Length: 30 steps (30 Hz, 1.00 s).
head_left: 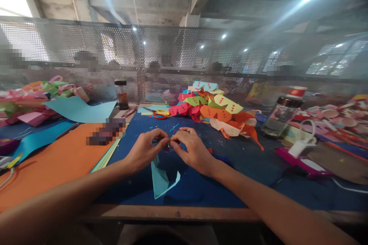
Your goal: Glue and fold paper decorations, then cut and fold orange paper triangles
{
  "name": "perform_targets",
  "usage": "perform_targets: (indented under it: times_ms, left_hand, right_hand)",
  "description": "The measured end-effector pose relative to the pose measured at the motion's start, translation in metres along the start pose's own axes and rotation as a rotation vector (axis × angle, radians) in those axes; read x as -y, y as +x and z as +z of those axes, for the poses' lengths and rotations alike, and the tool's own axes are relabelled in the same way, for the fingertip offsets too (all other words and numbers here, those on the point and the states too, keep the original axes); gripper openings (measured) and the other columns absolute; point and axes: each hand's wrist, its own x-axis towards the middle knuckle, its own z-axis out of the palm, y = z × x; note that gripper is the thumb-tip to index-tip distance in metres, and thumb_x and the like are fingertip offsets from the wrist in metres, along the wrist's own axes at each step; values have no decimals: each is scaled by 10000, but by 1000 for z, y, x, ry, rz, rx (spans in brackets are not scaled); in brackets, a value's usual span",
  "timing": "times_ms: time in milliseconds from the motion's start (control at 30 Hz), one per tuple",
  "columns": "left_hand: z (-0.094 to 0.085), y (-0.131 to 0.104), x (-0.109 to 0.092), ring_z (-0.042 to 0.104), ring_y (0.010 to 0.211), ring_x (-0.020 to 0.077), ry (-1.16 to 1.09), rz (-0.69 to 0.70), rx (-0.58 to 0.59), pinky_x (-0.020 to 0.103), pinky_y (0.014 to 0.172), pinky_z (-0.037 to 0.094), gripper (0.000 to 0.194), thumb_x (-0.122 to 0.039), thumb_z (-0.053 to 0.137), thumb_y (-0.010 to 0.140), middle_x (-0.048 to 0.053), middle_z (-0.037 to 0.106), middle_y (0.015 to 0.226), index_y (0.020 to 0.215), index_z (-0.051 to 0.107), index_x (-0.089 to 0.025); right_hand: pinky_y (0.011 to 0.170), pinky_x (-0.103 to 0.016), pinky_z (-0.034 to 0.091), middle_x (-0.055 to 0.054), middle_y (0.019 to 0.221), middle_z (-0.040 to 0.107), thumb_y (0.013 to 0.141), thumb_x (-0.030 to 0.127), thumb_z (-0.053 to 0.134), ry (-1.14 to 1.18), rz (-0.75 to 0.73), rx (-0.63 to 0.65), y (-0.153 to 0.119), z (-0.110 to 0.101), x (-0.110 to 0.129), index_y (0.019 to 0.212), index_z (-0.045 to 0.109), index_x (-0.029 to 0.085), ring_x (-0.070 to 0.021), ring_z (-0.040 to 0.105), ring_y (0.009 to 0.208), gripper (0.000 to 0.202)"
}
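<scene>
Over the blue tabletop, my left hand (148,147) and my right hand (194,149) meet fingertip to fingertip. Thumb and fingers of each are pinched closed, and whatever sits between them is too small or hidden to make out. Just below my left hand is a folded light blue paper piece (161,180), its upper end reaching behind the fingers; I cannot tell if the hand holds it. Beyond my hands lie small blue scraps (174,127) and scissors with red and yellow handles (161,114).
Folded, dotted paper shapes (220,113) in many colours are heaped beyond my right hand. A clear bottle (281,116) and a purple device (304,164) stand farther right. Orange sheets (57,157) cover the left side, near a dark-lidded jar (122,95). A perforated metal screen (172,51) closes the back.
</scene>
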Motion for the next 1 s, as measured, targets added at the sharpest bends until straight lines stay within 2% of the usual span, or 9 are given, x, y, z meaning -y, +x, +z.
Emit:
perform_targets:
  times_ms: [100,567,767,867,1000]
  left_hand:
    - [-1,0,0,666,749,144,-24,-14,-1,272,753,490,190,-335,548,943,4,726,759,844,639,-201]
    - [-1,0,1,664,778,158,-153,-92,19,294,781,469,207,-360,579,937,10,733,776,855,657,-187]
    - [-2,2,7,679,777,171,-296,-139,26,316,798,480,200,-348,563,929,12,735,767,975,662,-181]
    - [-3,4,7,672,711,170,-366,-174,-2,320,758,495,204,-354,603,892,13,725,731,970,653,-173]
    - [-7,8,8,659,669,158,-469,-241,-90,302,711,505,218,-354,641,844,11,706,717,954,644,-166]
  right_hand:
    - [1014,-386,346,11,881,727,1029,228,514,18,24,7,0,2,-3,909,613,213,-147,632,790,157]
    - [970,-374,359,-16,857,726,1080,361,398,-37,21,-13,0,3,-5,857,602,205,-159,620,791,340]
    - [941,-370,392,-9,845,729,1060,325,465,-12,55,-47,0,4,-9,879,629,215,-180,638,854,268]
    - [940,-380,407,-17,906,736,1053,284,473,-10,66,-51,1,1,-9,966,649,223,-191,654,913,205]
    - [922,-381,444,-47,1020,701,1021,250,522,-22,90,-190,2,-8,-6,1100,615,221,-203,646,972,125]
